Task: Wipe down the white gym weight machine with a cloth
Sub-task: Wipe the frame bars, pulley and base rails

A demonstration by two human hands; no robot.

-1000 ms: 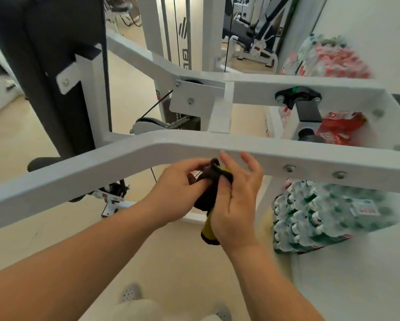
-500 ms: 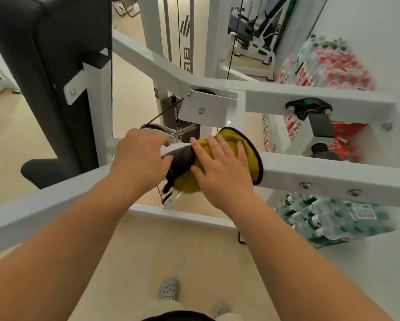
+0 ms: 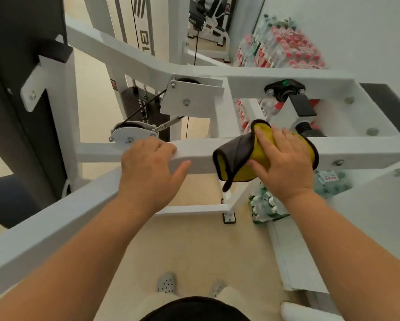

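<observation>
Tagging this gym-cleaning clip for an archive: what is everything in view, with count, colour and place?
weight machine frame: one, white, across the middle
cloth: one, yellow and dark grey, on the frame's near bar
back pad: one, black, upper left
weight stack: one, black, behind the frame
bottle packs: several, red-capped upper right, green-capped lower right
shoes: two, grey, bottom centre
left hand: one, resting on the bar left of the cloth
right hand: one, pressing the cloth flat

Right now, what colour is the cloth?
Yellow with a dark grey side and black edging; the cloth shows best in the head view.
</observation>
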